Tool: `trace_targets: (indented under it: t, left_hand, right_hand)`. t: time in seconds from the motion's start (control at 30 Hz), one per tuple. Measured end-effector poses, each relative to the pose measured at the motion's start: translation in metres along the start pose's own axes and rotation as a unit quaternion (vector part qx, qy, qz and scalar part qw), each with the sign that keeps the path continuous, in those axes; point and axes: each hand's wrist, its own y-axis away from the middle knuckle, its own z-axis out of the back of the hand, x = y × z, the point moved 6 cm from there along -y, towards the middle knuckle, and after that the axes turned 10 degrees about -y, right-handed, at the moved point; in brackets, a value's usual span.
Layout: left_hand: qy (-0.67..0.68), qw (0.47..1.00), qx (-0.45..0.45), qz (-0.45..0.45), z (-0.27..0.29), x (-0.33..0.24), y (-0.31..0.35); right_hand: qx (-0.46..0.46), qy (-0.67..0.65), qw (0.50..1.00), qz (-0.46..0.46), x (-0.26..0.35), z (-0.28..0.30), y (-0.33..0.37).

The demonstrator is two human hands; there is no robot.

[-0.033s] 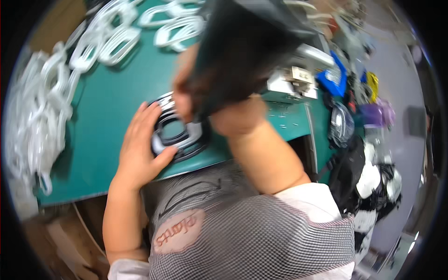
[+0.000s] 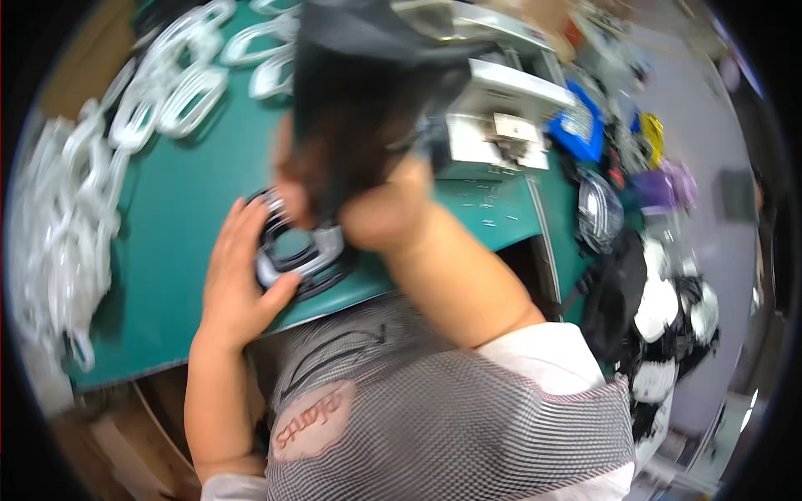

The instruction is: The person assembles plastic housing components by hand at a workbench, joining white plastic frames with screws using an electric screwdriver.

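On the green table, near its front edge, lies a ring-shaped black coil (image 2: 311,285) with a pale, shiny inner band, probably a coiled cable. My left hand (image 2: 230,284) rests on the coil's left side, fingers stretched and thumb apart. Above its far right part my right hand (image 2: 376,204) is closed on a black, sheet-like thing (image 2: 359,92) that looks like a plastic bag. The bag is smeared by motion and covers much of that hand. Whether the bag touches the coil I cannot tell.
Several white cable coils (image 2: 194,102) lie at the back left, with a heap of them (image 2: 71,242) along the left edge. A white machine (image 2: 501,142) stands back right, small metal pins (image 2: 487,221) before it. Farther right are a blue tray (image 2: 576,125) and black bags (image 2: 618,292).
My right hand and the black bag have moved left over the table. The whole view has shifted a little to the right. My left hand stays on the coil.
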Motion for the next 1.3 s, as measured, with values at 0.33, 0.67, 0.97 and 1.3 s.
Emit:
trace_targets:
  t: [0.33,0.67,0.97,1.3]
  left_hand:
    - [0.077,0.997,0.021,0.002,-0.012,0.002,0.005]
    - [0.296,0.948,-0.113,0.044,0.017,0.010,0.023]
    - [0.391,0.916,-0.079,0.038,0.018,-0.035,0.000]
    - [0.435,0.892,-0.115,0.057,0.009,-0.003,-0.014]
  right_hand:
    - [-0.142,0.105,0.979,0.104,0.035,0.008,0.012]
    - [-0.068,0.214,0.966,0.131,0.018,-0.048,0.042]
    - [-0.051,0.547,0.810,0.205,0.127,-0.034,0.087]
    - [-0.579,0.757,0.212,-0.214,0.327,0.050,0.342]
